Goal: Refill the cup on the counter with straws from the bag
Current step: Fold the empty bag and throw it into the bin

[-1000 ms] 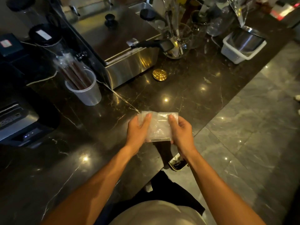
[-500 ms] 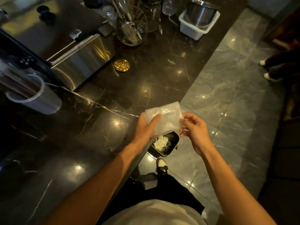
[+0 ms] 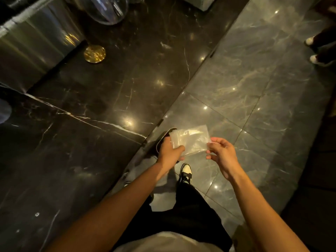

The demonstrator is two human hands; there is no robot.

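Observation:
A flattened, clear plastic bag [image 3: 190, 140] with no straws showing in it hangs over the floor, just past the counter's edge. My left hand [image 3: 170, 153] grips its left edge. My right hand [image 3: 221, 153] pinches the bag's right edge between thumb and forefinger, the other fingers loosely curled. Below my left hand sits a dark waste bin [image 3: 168, 131], mostly hidden by that hand. A pale sliver at the far left edge looks like the cup [image 3: 3, 110]; its straws are out of view.
The black marble counter [image 3: 81, 142] fills the left half, its edge running diagonally. On it stand a steel machine [image 3: 36, 42], a gold disc [image 3: 94, 54] and a glass jar [image 3: 109, 10]. Another person's shoes [image 3: 314, 59] are on the grey floor at right.
The view has swung right and down, away from the cup. Both hands have carried the bag off the counter to above the bin on the floor.

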